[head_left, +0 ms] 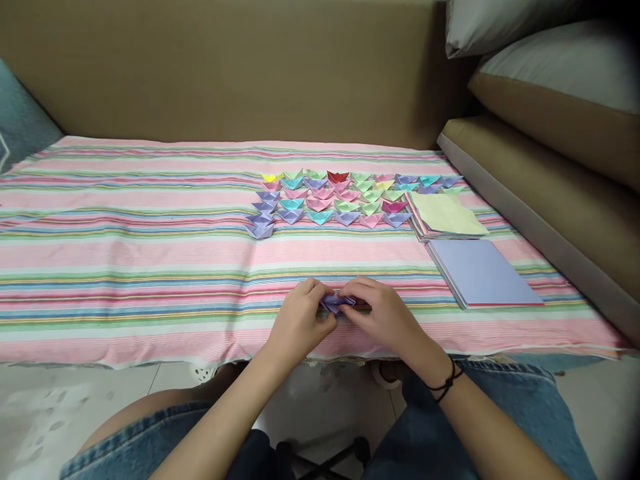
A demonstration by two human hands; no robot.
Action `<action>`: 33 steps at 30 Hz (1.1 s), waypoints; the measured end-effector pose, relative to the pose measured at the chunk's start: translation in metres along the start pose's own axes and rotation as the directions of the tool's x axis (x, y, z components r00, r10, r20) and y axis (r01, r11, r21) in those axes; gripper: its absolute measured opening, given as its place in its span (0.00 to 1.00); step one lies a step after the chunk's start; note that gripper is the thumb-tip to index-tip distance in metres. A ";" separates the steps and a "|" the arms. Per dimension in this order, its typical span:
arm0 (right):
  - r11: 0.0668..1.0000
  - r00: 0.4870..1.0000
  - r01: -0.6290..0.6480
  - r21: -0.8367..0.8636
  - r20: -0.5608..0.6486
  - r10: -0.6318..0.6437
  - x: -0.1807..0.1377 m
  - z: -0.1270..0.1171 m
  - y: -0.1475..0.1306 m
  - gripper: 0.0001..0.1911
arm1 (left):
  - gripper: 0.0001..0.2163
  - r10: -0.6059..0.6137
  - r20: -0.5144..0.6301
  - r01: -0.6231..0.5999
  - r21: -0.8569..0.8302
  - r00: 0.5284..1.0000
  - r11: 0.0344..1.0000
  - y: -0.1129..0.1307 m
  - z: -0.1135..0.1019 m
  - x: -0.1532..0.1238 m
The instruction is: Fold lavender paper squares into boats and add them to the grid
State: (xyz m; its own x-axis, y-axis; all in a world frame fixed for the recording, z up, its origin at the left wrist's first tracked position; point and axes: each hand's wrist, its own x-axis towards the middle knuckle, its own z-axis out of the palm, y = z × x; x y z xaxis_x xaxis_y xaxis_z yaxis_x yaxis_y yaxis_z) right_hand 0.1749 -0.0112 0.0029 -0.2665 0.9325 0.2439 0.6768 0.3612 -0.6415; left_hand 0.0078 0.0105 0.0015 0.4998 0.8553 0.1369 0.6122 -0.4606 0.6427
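My left hand [300, 319] and my right hand [385, 313] meet at the near edge of the striped cloth [125, 253], both pinching a small purple folded paper [337, 302] between their fingers. The paper lies low on the cloth and is partly hidden by my fingertips. Beyond it, several finished folded paper boats [345, 197] in purple, pink, green, teal, yellow and red sit in rows.
A stack of paper squares with a pale yellow top sheet [447, 215] and a stack with a lilac top sheet [483, 272] lie at the right. A brown sofa back [240, 67] and cushions [550, 100] stand behind and to the right. My knees in denim shorts are below.
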 end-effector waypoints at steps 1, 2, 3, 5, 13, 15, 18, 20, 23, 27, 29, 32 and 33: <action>1.000 1.000 -0.010 0.015 0.004 0.010 0.000 0.000 0.000 0.08 | 0.12 0.000 0.002 0.000 0.001 1.000 1.000 0.000 0.000 0.000; 1.000 1.000 -0.019 0.023 0.005 0.019 0.001 0.001 0.001 0.08 | 0.13 0.002 0.003 -0.002 0.003 1.000 1.000 0.000 0.001 0.000; 0.999 1.000 -0.025 0.025 0.001 0.025 0.001 0.002 0.001 0.08 | 0.15 0.005 0.001 -0.005 0.005 1.000 1.000 0.000 0.001 0.000; 0.999 0.999 -0.035 0.023 -0.001 0.035 0.002 0.002 0.001 0.09 | 0.17 0.010 -0.009 -0.009 0.007 1.000 1.000 0.000 0.001 -0.001; 0.997 0.994 -0.065 0.037 0.090 0.061 0.006 -0.006 0.001 0.08 | 0.08 0.013 -0.034 -0.013 -0.005 0.999 1.000 0.000 0.002 -0.002; 0.996 0.992 -0.077 0.045 0.101 0.072 0.006 -0.007 0.002 0.10 | 0.09 0.012 -0.047 -0.012 0.002 0.999 1.000 0.000 0.003 -0.001; 0.992 0.991 -0.106 0.064 0.089 0.100 0.005 -0.007 0.002 0.16 | 0.12 0.005 -0.048 -0.004 0.023 0.999 1.000 0.000 0.005 -0.001; 0.989 0.989 -0.124 0.074 0.085 0.118 0.004 -0.006 0.001 0.18 | 0.13 0.005 -0.043 -0.003 0.038 0.999 0.999 0.000 0.005 -0.001; 0.988 0.989 -0.132 0.076 0.081 0.126 0.004 -0.006 0.000 0.14 | 0.11 0.000 -0.045 0.002 0.056 0.999 0.998 0.002 0.006 0.000; 0.991 0.990 -0.124 0.059 0.073 0.120 0.004 -0.006 0.002 0.09 | 0.06 -0.015 -0.053 0.019 0.075 0.998 0.997 0.005 0.006 0.001; 0.991 0.990 -0.123 0.058 0.080 0.118 0.005 -0.006 0.002 0.08 | 0.05 -0.021 -0.066 0.026 0.084 0.998 0.996 0.006 0.006 0.001; 0.983 0.988 -0.140 0.119 0.088 0.130 0.004 -0.008 0.004 0.08 | 0.04 -0.028 -0.081 0.037 0.116 0.996 0.993 0.007 0.007 0.002; 0.977 0.986 -0.150 0.150 0.092 0.137 0.004 -0.008 0.004 0.08 | 0.04 -0.031 -0.083 0.042 0.131 0.996 0.990 0.007 0.008 0.002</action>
State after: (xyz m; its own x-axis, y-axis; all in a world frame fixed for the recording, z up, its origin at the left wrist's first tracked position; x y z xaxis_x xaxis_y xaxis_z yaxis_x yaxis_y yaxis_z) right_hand 0.1825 -0.0060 0.0074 -0.2332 0.9686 0.0858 0.5983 0.2125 -0.7726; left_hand 0.0183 0.0069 0.0004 0.4280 0.8859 0.1785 0.7078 -0.4515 0.5434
